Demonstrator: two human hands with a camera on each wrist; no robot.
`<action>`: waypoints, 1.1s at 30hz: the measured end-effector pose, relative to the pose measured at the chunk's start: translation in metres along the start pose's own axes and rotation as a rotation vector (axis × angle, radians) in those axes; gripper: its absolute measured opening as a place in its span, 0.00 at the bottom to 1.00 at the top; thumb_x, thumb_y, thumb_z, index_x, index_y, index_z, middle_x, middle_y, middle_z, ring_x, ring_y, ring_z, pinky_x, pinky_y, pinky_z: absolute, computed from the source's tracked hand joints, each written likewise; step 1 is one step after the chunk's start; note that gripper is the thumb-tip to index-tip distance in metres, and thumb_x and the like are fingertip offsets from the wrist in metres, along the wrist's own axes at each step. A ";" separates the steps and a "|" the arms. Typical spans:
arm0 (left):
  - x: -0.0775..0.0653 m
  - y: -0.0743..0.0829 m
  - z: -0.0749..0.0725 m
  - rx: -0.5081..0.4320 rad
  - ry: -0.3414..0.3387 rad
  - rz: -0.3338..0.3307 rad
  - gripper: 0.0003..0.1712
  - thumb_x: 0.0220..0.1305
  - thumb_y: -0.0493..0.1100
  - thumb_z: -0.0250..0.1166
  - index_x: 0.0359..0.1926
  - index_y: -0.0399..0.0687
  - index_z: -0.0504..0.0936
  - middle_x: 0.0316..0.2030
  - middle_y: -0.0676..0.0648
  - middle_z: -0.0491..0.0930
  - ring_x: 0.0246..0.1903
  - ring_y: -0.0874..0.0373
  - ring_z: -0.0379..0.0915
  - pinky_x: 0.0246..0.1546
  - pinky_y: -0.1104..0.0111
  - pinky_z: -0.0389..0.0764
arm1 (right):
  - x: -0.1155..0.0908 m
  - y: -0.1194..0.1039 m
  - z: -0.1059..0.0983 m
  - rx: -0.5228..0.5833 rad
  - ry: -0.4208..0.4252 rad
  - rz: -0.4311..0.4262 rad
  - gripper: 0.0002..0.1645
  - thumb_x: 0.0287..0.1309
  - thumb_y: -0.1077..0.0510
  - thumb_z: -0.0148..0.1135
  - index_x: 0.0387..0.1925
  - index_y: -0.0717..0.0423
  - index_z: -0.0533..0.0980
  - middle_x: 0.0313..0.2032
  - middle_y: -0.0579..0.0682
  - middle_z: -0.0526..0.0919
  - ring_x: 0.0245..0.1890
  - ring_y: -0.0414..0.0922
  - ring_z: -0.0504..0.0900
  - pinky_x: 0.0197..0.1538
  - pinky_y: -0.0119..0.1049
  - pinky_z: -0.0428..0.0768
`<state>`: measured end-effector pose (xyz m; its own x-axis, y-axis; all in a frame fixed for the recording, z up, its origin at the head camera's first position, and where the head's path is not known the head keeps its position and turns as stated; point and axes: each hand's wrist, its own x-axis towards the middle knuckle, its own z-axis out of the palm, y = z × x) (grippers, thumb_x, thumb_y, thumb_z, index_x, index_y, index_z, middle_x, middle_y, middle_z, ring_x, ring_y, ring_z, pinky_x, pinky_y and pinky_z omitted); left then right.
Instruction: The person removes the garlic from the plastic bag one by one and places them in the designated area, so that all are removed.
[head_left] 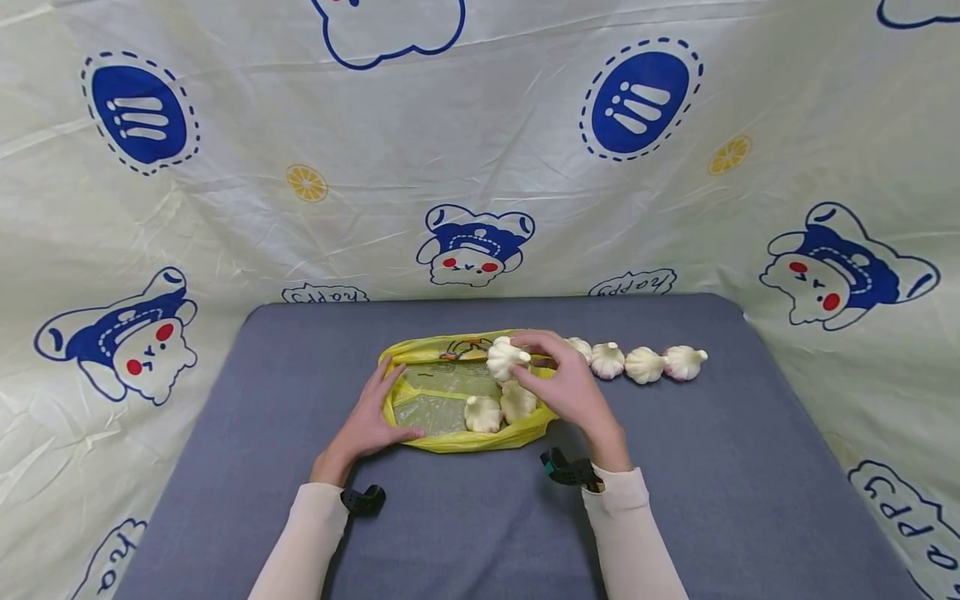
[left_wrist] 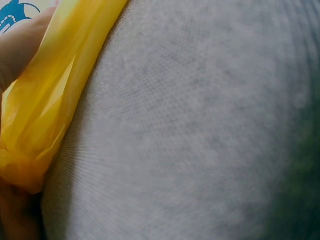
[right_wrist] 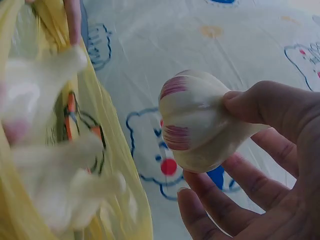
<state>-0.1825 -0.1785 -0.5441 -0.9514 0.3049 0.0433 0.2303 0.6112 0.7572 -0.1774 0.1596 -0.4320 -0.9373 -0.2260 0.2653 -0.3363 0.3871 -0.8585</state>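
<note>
A yellow plastic bag [head_left: 461, 442] lies on the table with its mouth spread wide. My left hand [head_left: 369, 421] grips the bag's left side, thumb at the near rim and fingers at the far rim. Above the bag's right part, my right hand [head_left: 572, 387] holds a garlic bulb [head_left: 506, 358] between thumb and fingers. In the right wrist view this bulb [right_wrist: 192, 120] shows purple streaks. Inside the bag lie white garlic bulbs [head_left: 483, 414], partly overlapping. The left wrist view shows only a fold of the yellow bag [left_wrist: 65, 75] beside part of the hand.
Several garlic bulbs [head_left: 644, 365] stand in a row right of the bag, the leftmost partly hidden by my right hand. A grey-blue cloth covers the table [head_left: 465, 533]. Behind it hangs a white printed sheet [head_left: 517, 125].
</note>
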 end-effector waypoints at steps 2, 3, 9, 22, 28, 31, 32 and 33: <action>0.000 0.000 0.000 -0.005 0.000 -0.003 0.68 0.45 0.59 0.83 0.82 0.52 0.54 0.84 0.47 0.37 0.81 0.39 0.34 0.75 0.35 0.50 | -0.002 0.003 -0.007 -0.013 0.024 0.017 0.22 0.64 0.57 0.72 0.58 0.52 0.81 0.61 0.53 0.81 0.58 0.53 0.80 0.59 0.58 0.81; 0.000 0.000 0.000 -0.007 0.000 -0.003 0.68 0.45 0.59 0.83 0.82 0.52 0.54 0.84 0.47 0.37 0.81 0.39 0.34 0.75 0.35 0.50 | -0.004 0.005 -0.011 -0.017 0.036 0.024 0.22 0.64 0.57 0.72 0.59 0.53 0.81 0.61 0.53 0.80 0.58 0.53 0.80 0.60 0.59 0.80; 0.000 0.001 0.000 -0.003 0.000 -0.002 0.68 0.45 0.59 0.83 0.82 0.52 0.54 0.84 0.47 0.37 0.81 0.39 0.34 0.75 0.35 0.50 | -0.014 0.019 -0.031 -0.037 0.100 0.051 0.23 0.65 0.58 0.70 0.60 0.56 0.80 0.63 0.57 0.78 0.58 0.56 0.80 0.59 0.60 0.80; -0.001 0.002 0.000 -0.019 -0.003 -0.003 0.68 0.45 0.59 0.83 0.82 0.51 0.54 0.84 0.47 0.37 0.81 0.38 0.34 0.74 0.34 0.50 | -0.036 0.053 -0.056 -0.127 0.198 0.105 0.20 0.64 0.60 0.71 0.56 0.59 0.81 0.58 0.59 0.82 0.51 0.44 0.82 0.53 0.40 0.85; -0.001 0.002 0.000 -0.015 -0.008 -0.006 0.68 0.46 0.59 0.83 0.82 0.51 0.54 0.84 0.47 0.37 0.81 0.39 0.33 0.75 0.34 0.50 | -0.044 0.065 -0.057 -0.166 0.190 0.162 0.20 0.64 0.60 0.70 0.56 0.59 0.81 0.58 0.60 0.81 0.49 0.44 0.83 0.53 0.44 0.85; -0.001 0.002 0.000 -0.009 -0.008 -0.002 0.68 0.46 0.59 0.83 0.82 0.51 0.54 0.84 0.46 0.37 0.81 0.39 0.34 0.75 0.34 0.50 | -0.046 0.070 -0.057 -0.172 0.172 0.202 0.21 0.65 0.59 0.70 0.57 0.60 0.81 0.59 0.61 0.81 0.52 0.54 0.84 0.56 0.53 0.84; -0.001 0.002 0.000 -0.007 -0.008 -0.001 0.68 0.46 0.59 0.83 0.82 0.51 0.54 0.84 0.46 0.37 0.81 0.39 0.34 0.75 0.34 0.50 | -0.047 0.072 -0.057 -0.172 0.166 0.215 0.21 0.65 0.59 0.69 0.58 0.60 0.80 0.59 0.61 0.80 0.54 0.56 0.84 0.57 0.55 0.83; -0.001 0.002 0.000 -0.005 -0.008 0.002 0.68 0.46 0.59 0.83 0.82 0.50 0.54 0.84 0.46 0.37 0.81 0.38 0.34 0.75 0.34 0.50 | -0.048 0.074 -0.057 -0.171 0.160 0.226 0.21 0.65 0.58 0.69 0.58 0.60 0.80 0.60 0.61 0.80 0.55 0.58 0.83 0.58 0.57 0.82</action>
<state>-0.1810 -0.1773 -0.5426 -0.9492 0.3121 0.0397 0.2313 0.6068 0.7605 -0.1625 0.2495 -0.4830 -0.9879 0.0214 0.1538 -0.1157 0.5594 -0.8208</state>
